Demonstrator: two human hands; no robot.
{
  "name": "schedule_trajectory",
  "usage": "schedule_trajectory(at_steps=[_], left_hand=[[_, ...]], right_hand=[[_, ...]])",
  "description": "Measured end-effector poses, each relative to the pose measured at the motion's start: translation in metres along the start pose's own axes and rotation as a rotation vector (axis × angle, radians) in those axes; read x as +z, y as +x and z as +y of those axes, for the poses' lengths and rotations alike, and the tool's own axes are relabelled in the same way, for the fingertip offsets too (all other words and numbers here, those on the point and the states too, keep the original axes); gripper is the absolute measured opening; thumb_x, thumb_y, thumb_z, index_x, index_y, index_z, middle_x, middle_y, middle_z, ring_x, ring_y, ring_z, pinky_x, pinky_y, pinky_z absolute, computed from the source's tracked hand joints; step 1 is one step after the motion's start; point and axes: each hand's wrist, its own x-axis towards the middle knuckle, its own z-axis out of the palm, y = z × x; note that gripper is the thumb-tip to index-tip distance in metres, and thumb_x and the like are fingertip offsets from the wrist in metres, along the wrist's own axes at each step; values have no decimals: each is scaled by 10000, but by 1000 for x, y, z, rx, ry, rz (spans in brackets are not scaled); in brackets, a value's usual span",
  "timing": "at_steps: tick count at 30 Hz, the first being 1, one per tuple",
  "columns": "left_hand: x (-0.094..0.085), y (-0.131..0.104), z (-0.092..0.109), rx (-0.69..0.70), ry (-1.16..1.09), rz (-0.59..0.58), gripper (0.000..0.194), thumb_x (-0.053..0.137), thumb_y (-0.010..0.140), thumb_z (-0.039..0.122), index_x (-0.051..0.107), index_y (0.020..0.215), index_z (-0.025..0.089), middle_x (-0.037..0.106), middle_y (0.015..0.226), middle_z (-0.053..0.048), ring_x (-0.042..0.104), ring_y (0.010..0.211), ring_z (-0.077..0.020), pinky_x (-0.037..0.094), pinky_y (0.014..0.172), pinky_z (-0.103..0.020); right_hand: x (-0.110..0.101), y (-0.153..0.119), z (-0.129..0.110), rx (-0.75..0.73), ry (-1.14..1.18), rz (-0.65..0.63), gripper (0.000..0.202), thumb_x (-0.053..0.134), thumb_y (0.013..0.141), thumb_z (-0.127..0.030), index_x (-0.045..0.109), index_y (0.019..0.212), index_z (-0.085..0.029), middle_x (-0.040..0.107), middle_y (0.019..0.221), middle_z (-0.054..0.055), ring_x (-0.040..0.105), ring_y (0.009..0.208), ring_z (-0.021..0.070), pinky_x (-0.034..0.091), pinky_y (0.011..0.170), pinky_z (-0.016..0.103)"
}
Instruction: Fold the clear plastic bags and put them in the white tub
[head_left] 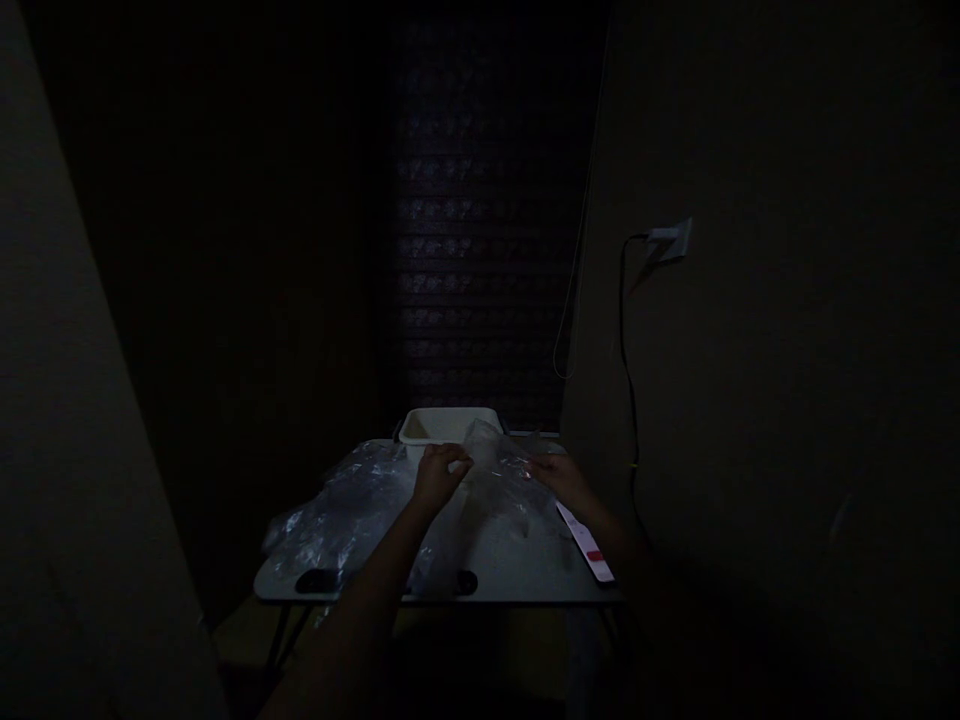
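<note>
The scene is very dark. My left hand (439, 475) is closed around the edge of a clear plastic bag (487, 470) near the middle of a small white table (517, 575). My right hand (559, 478) grips the same bag from its right side. The bag stands up between both hands, just in front of a white rectangular tub (448, 424) at the table's far edge. More crumpled clear plastic (330, 520) is heaped on the table's left half.
A white strip with a red mark (589, 540) lies along the table's right edge. Two dark oval things (319, 581) sit at the front edge. A black cable (626, 370) hangs from a wall plug at right. Walls close in on both sides.
</note>
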Motion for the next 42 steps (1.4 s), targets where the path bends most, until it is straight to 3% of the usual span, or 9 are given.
schedule_trajectory(at_steps=[2, 6, 13, 17, 24, 27, 33, 37, 42], left_hand=[[-2, 4, 3, -20, 46, -42, 14, 580, 510, 190, 572, 509, 202, 558, 631, -27, 460, 773, -201, 300, 760, -300], [-7, 6, 9, -37, 118, -106, 61, 548, 539, 226, 572, 497, 187, 546, 512, 1, 483, 570, -153, 356, 606, -249], [-16, 6, 14, -72, 118, -266, 134, 490, 564, 192, 567, 457, 168, 550, 468, 15, 505, 527, -122, 368, 521, -197], [-18, 7, 12, -61, 117, -292, 95, 510, 537, 167, 577, 469, 162, 570, 499, 15, 513, 527, -115, 377, 522, -191], [-6, 2, 4, -374, -80, -208, 68, 516, 555, 153, 528, 492, 132, 493, 402, 27, 453, 293, -78, 314, 302, -158], [0, 4, 4, -359, -193, -89, 61, 508, 567, 128, 521, 508, 132, 529, 478, 4, 523, 414, -111, 380, 352, -175], [0, 5, 11, -30, -76, 14, 81, 526, 580, 176, 594, 624, 174, 597, 693, -23, 536, 696, -149, 407, 681, -258], [2, -7, 7, 51, -38, -143, 109, 528, 575, 179, 603, 650, 204, 589, 809, -27, 516, 791, -167, 374, 743, -281], [9, -33, -15, 41, 18, -434, 138, 544, 544, 137, 605, 643, 213, 581, 838, -54, 489, 859, -197, 326, 791, -296]], right_hand=[[-4, 0, -1, 7, -6, 1, 177, 481, 572, -298, 585, 531, -160, 592, 580, 7, 518, 601, 156, 374, 574, 256], [-13, -1, 0, 47, 6, 57, 129, 464, 554, -225, 575, 509, -174, 579, 557, -6, 513, 597, 145, 373, 581, 254], [-29, 8, 12, 5, 18, 93, 135, 461, 538, -243, 573, 521, -170, 564, 534, -4, 500, 555, 141, 366, 536, 246], [-31, 12, 14, -11, -55, 62, 118, 481, 526, -239, 576, 498, -174, 565, 517, -4, 501, 557, 150, 368, 519, 243], [-15, 5, 11, 211, 71, 74, 157, 417, 557, -192, 573, 562, -169, 534, 478, -14, 485, 432, 114, 361, 395, 216], [-13, 5, 8, 152, 141, 105, 142, 441, 550, -205, 574, 583, -167, 570, 575, 2, 518, 553, 138, 399, 483, 247], [-28, 1, 6, -92, 104, 144, 173, 481, 572, -258, 594, 681, -187, 560, 894, 38, 471, 866, 175, 336, 763, 312], [-31, -14, 19, -181, -22, 20, 144, 478, 600, -252, 596, 649, -186, 494, 1013, 51, 402, 963, 179, 288, 814, 323], [-24, -34, 51, -217, -239, -184, 151, 447, 625, -200, 582, 559, -208, 575, 839, 30, 416, 940, 171, 253, 840, 326]])
